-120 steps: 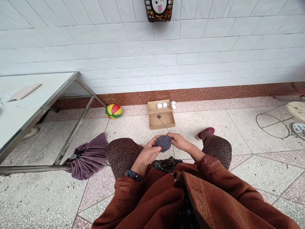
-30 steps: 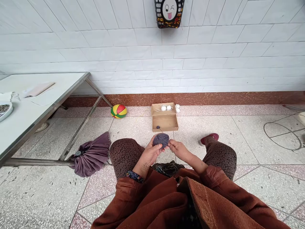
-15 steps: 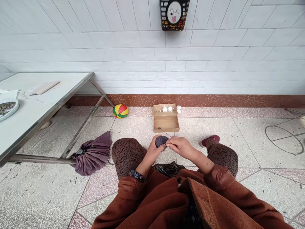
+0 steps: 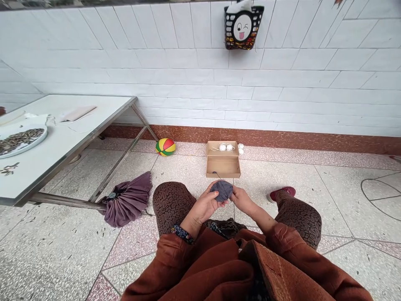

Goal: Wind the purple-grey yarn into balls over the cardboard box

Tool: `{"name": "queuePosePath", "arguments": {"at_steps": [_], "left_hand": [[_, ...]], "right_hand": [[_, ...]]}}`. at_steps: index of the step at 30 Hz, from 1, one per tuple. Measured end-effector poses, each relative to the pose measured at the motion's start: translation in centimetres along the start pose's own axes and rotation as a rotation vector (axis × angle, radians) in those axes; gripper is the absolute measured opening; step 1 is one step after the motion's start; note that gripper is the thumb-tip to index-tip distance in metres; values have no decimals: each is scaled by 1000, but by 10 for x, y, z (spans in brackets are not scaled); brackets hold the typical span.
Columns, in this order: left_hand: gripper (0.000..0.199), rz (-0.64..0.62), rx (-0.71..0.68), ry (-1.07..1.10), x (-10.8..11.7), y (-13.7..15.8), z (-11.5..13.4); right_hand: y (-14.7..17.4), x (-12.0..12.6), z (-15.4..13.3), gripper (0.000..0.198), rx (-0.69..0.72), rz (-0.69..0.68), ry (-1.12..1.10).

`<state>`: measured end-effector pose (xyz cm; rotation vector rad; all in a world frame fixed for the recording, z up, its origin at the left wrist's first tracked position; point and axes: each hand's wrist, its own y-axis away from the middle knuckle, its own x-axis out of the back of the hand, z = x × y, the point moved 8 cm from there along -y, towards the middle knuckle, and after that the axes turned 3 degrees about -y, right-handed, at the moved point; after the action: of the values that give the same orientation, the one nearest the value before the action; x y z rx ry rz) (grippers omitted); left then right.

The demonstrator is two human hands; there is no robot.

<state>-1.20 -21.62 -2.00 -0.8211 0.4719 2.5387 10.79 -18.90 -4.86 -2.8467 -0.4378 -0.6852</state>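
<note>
My left hand (image 4: 205,205) cradles a grey-purple ball of yarn (image 4: 222,190), thumb on its near side and fingers underneath. At the ball's right edge, my right hand (image 4: 243,200) is closed on the yarn, its fingertips partly hidden behind the ball. A dark strand runs up toward a small dark bit of yarn (image 4: 214,172) in an open cardboard box (image 4: 228,166) on the floor. Two white balls (image 4: 226,147) with loose thread lie in the box's raised rear part. More small white balls (image 4: 241,148) lie just right of it.
To the left stands a white table (image 4: 103,121) bearing a plate of seeds (image 4: 44,140) and a folded pinkish cloth (image 4: 79,113). A purple umbrella (image 4: 128,200) and a colourful ball (image 4: 165,147) lie near its legs. A black basket (image 4: 244,29) hangs on the wall.
The yarn ball is turned and shows more of its face. My right hand has gone from pinching at its near right side to its right edge. The view has shifted left and up.
</note>
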Motion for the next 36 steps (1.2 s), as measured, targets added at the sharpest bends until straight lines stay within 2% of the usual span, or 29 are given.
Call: {"name": "queuePosePath", "arguments": {"at_steps": [3,6,10,12,14,17,21,26,28,32,36], "left_hand": [[57,84,2,39,10,-4,-1],[56,160,-5,-11,21,-8,-2],[55,300,-75,-272,38,-8,0],[52,343,-95,-432,42,-7,1],[52,329,-94,-549,39,-7,2],[56,182,-58,-611,24,-6,0],[63,-43,3,-428,1,0,-7],[67,-103,13,-56,-7,2,-4],[67,-60,-35,29,0,-1,2],[61,133,-103,75,29,-8,8],[53,275,-120,-170,47,-12,7]], "right_hand": [[9,-4,-3,22,9,-21,22],[17,-5,-15,26,32,-83,32],[25,-3,-49,29,154,-198,11],[25,4,-66,29,209,-210,4],[19,15,-77,28,233,-184,16],[6,31,-81,26,250,-123,89],[-8,40,-65,25,230,-49,130],[0,28,-22,28,100,56,46],[9,17,-11,29,71,48,38],[23,-2,-8,29,81,-58,83],[27,-2,-27,28,160,-107,148]]}}
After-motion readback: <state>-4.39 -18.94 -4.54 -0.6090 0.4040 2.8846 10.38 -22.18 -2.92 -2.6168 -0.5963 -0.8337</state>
